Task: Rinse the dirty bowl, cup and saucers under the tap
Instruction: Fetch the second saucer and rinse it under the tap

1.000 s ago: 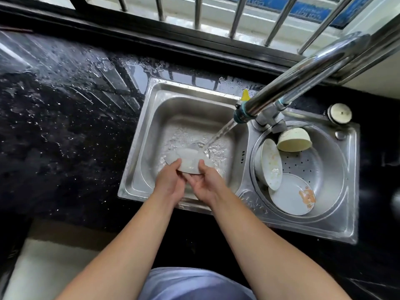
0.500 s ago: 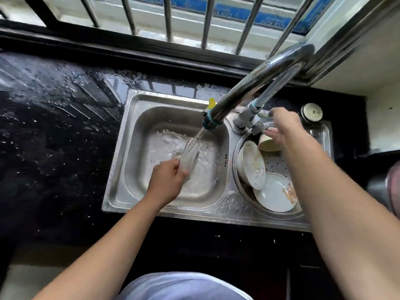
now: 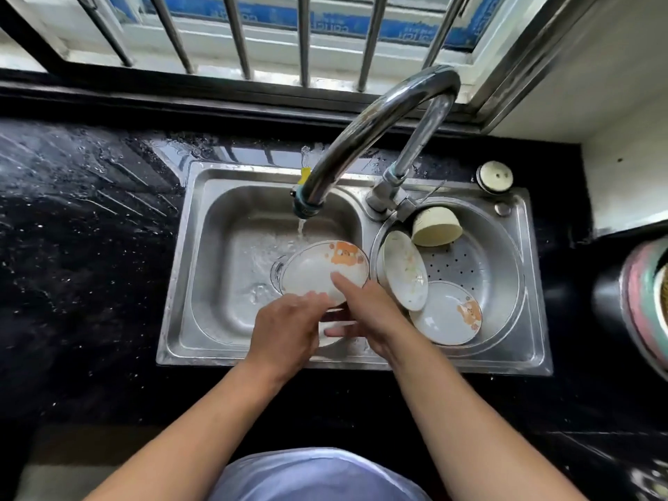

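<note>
A white saucer with an orange print (image 3: 318,269) is tilted in the left basin, just below the thin stream from the tap spout (image 3: 307,202). My left hand (image 3: 285,330) grips its near rim. My right hand (image 3: 368,312) holds its right edge, thumb on the face. A clear, glass-like shape (image 3: 276,273) shows behind the saucer; I cannot tell what it is. In the right basin's strainer (image 3: 506,269), a stained saucer (image 3: 405,269) leans on edge, a printed saucer (image 3: 448,312) lies flat, and a cream cup (image 3: 437,226) lies on its side.
The steel double sink (image 3: 180,283) is set in a wet black countertop (image 3: 90,229). The tall tap arch (image 3: 397,106) rises over the divider, with window bars behind it. A round cap (image 3: 494,176) sits at the sink's far right corner. A striped object (image 3: 647,309) is at the right edge.
My right hand has come back from the tap and right basin to the left basin. Both hands now hold a printed saucer. The stream is thinner than before.
</note>
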Available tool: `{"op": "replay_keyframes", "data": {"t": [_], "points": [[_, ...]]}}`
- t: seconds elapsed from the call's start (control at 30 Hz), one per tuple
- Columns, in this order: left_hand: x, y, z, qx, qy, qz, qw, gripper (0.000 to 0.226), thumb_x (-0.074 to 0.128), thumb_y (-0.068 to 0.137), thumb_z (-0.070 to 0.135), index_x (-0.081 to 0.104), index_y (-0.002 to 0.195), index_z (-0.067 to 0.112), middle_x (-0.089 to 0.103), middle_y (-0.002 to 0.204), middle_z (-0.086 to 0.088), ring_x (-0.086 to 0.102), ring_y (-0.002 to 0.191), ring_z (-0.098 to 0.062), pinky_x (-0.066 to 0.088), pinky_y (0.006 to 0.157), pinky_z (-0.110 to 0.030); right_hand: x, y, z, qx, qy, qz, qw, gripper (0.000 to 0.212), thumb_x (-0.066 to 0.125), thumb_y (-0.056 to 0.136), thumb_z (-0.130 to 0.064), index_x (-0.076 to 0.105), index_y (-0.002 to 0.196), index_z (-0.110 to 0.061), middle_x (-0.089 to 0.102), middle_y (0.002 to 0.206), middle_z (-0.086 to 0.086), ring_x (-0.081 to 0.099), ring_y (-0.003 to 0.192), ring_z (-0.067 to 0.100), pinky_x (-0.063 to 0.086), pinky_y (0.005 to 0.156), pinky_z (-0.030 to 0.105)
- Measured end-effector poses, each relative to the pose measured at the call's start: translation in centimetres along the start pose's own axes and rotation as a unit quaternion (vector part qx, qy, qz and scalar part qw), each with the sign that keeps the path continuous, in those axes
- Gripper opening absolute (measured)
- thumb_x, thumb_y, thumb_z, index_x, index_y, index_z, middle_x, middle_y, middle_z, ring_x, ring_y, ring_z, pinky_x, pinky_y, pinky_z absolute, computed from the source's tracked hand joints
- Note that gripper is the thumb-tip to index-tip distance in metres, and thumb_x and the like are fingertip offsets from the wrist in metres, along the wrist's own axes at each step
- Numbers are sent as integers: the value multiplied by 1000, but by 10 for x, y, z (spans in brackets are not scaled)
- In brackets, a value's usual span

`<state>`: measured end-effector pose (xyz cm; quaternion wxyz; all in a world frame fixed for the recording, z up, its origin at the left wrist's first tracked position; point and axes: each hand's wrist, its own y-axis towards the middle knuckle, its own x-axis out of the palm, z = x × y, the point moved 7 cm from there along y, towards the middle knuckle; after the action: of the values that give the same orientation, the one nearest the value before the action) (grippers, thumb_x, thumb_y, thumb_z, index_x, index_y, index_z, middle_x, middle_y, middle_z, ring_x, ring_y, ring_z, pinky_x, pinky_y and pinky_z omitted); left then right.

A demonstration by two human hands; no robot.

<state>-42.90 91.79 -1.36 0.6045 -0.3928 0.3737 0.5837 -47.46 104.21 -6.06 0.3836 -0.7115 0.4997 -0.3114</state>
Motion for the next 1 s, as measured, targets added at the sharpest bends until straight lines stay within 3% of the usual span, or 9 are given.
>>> {"op": "replay_keyframes", "data": {"t": [0.07, 0.17, 0.3, 0.4, 0.5, 0.6, 0.7, 0.83, 1.0], "points": [[10, -2, 9, 37, -26, -17, 999, 25, 64, 90, 20, 73, 108, 35, 74, 90, 11, 72, 73, -22, 49, 49, -31, -10, 2, -2, -33, -63, 86, 994, 30, 50, 91, -14, 65, 114, -4, 72, 108, 21, 75, 86, 37, 63, 69, 43], [22, -5, 10, 31, -120, -29, 992, 23, 63, 97, 40, 74, 117, 40, 76, 120, 18, 77, 98, -15, 59, 67, -29, -27, -7, -17, -135, -300, 212, 920, 25, 44, 93, -19, 57, 112, -7, 66, 108, 22, 64, 99, 42, 47, 75, 39], [45, -1, -14, -91, -186, -47, 977, 49, 70, 98, 34, 61, 145, 24, 57, 155, -2, 56, 141, -22, 50, 110, -42, -21, -19, -32, -257, -509, 193, 798, 27, 63, 89, -21, 45, 108, -15, 68, 94, 18, 63, 87, 44, 39, 62, 39], [47, 5, -27, -163, -249, -12, 955, 57, 68, 100, 23, 50, 152, 9, 50, 157, -13, 58, 135, -28, 47, 113, -48, -18, -25, -41, -287, -568, 197, 746, 27, 61, 86, -9, 43, 105, -16, 69, 91, 16, 64, 82, 43, 36, 59, 38], [47, 12, -24, -183, -285, -13, 941, 61, 65, 102, 23, 42, 158, 14, 47, 158, -8, 62, 117, -15, 53, 104, -42, -37, -33, -45, -290, -536, 197, 768, 29, 53, 87, -6, 46, 114, -15, 67, 91, 18, 61, 80, 43, 35, 60, 38], [64, 17, -7, -150, -278, -81, 945, 59, 62, 103, 28, 44, 158, 17, 52, 152, -3, 59, 119, -13, 52, 103, -45, -89, -52, -53, -321, -437, 256, 800, 33, 45, 90, -8, 49, 121, -17, 59, 89, 11, 48, 73, 31, 32, 62, 35], [86, 10, 21, -96, -267, -147, 948, 51, 60, 103, 36, 55, 149, 16, 60, 144, -2, 59, 128, -20, 49, 108, -44, -160, -69, -56, -309, -402, 350, 788, 21, 40, 97, -11, 49, 115, -18, 45, 99, 1, 44, 74, 24, 35, 64, 36], [123, -14, 65, 21, -165, -212, 963, 78, 32, 95, 72, 59, 146, 20, 56, 150, -1, 53, 138, -25, 37, 117, -36, -256, -63, -53, -184, -429, 420, 778, 32, 48, 92, -2, 47, 121, -15, 46, 118, 9, 47, 82, 27, 33, 72, 34], [160, -42, 95, 152, 35, -213, 964, 74, 14, 105, 59, 49, 155, 16, 37, 166, -18, 38, 150, -41, 26, 117, -55, -322, -17, -55, -115, -458, 430, 770, 36, 49, 90, 4, 49, 123, -11, 47, 119, 13, 59, 95, 40, 37, 71, 38]]}}
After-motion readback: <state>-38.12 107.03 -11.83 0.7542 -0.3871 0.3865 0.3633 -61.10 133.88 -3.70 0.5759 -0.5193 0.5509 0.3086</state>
